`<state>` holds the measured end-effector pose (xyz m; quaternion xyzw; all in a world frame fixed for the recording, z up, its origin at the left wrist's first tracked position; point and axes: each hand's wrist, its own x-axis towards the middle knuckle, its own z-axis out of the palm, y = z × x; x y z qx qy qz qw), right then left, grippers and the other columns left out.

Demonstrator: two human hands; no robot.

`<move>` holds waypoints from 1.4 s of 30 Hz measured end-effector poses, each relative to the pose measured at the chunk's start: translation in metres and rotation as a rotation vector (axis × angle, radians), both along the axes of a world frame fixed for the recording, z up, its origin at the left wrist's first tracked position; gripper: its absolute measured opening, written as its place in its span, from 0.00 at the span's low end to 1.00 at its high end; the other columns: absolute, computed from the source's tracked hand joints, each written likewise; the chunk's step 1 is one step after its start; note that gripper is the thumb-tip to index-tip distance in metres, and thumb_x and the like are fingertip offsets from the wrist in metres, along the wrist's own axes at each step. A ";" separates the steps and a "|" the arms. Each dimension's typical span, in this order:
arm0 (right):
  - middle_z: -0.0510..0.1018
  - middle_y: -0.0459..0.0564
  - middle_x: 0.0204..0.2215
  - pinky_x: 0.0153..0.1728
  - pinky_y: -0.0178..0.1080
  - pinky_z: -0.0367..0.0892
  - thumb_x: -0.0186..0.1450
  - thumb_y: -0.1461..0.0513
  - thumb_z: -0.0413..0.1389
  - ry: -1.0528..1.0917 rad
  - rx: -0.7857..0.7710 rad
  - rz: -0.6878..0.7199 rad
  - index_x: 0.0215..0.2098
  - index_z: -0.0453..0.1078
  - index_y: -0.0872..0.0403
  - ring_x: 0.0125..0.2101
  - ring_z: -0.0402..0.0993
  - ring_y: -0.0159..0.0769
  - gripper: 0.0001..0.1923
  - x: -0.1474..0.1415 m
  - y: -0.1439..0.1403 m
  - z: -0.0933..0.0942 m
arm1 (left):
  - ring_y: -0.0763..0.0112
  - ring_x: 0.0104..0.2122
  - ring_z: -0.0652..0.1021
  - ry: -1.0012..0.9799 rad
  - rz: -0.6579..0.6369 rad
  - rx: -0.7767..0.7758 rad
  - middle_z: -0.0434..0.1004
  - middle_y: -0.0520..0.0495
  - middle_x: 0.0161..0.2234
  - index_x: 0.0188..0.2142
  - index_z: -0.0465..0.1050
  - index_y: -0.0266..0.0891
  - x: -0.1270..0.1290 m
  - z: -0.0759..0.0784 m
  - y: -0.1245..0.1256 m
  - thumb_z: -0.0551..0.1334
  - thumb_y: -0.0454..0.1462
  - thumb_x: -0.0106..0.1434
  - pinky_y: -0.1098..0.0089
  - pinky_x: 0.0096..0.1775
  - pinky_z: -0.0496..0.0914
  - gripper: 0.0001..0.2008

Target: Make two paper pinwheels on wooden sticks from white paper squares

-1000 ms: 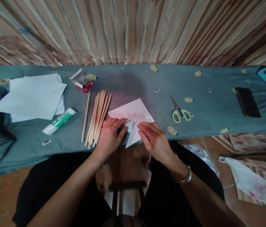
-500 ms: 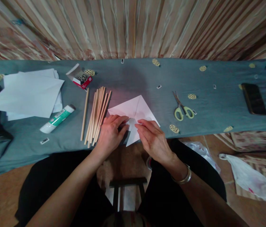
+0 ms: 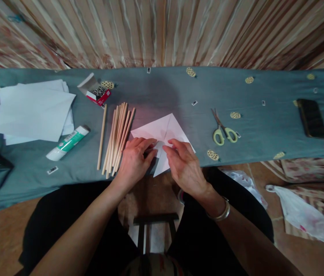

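A white sheet of paper (image 3: 162, 125), creased and partly folded, lies near the front edge of the table, one pointed flap hanging toward me. My left hand (image 3: 134, 157) pinches its left side, thumb and forefinger close together on the paper. On the right, my right hand (image 3: 183, 159) grips the paper near its middle, fingertips bent against the crease. The fingers cover part of the fold. Just left of my left hand lies a bundle of wooden sticks (image 3: 118, 138), with one separate wooden stick (image 3: 102, 138) beside it.
Left on the blue-grey cloth (image 3: 167, 88) are a stack of white paper (image 3: 32, 111), a green-and-white glue tube (image 3: 68, 143) and an open red box of metal clips (image 3: 97, 94). Scissors (image 3: 222, 128) with green handles and a dark phone (image 3: 312, 118) lie on the right.
My right fingertips have shifted slightly up and left along the paper's crease. Both hands stay on the paper. The whole view has moved a little.
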<state>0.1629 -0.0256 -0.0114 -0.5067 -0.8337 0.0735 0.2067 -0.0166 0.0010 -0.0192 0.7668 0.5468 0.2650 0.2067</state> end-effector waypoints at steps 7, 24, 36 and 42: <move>0.69 0.62 0.54 0.54 0.47 0.67 0.67 0.70 0.47 -0.016 -0.004 -0.003 0.55 0.68 0.61 0.51 0.65 0.46 0.19 -0.003 0.002 -0.002 | 0.63 0.36 0.76 0.001 0.000 0.001 0.78 0.44 0.36 0.45 0.74 0.36 0.001 0.000 0.000 0.62 0.35 0.63 0.61 0.42 0.69 0.11; 0.79 0.51 0.38 0.44 0.42 0.67 0.67 0.62 0.52 0.229 -0.021 -0.193 0.34 0.72 0.53 0.40 0.71 0.40 0.08 0.005 0.039 0.004 | 0.60 0.37 0.76 0.040 0.013 -0.045 0.79 0.43 0.36 0.46 0.74 0.35 0.002 0.004 0.002 0.62 0.35 0.62 0.60 0.42 0.69 0.13; 0.79 0.51 0.33 0.39 0.41 0.64 0.67 0.60 0.55 -0.085 -0.077 -0.096 0.32 0.69 0.54 0.36 0.71 0.41 0.07 -0.006 0.044 0.014 | 0.59 0.37 0.75 0.060 0.015 -0.055 0.78 0.44 0.35 0.47 0.74 0.38 0.004 0.006 0.001 0.61 0.35 0.62 0.59 0.42 0.68 0.13; 0.78 0.55 0.33 0.36 0.42 0.63 0.67 0.61 0.53 -0.190 -0.069 -0.114 0.34 0.69 0.55 0.36 0.72 0.43 0.07 -0.012 0.043 0.017 | 0.61 0.36 0.75 0.052 0.016 -0.040 0.78 0.44 0.35 0.46 0.74 0.38 0.004 0.005 0.001 0.60 0.34 0.62 0.60 0.40 0.67 0.13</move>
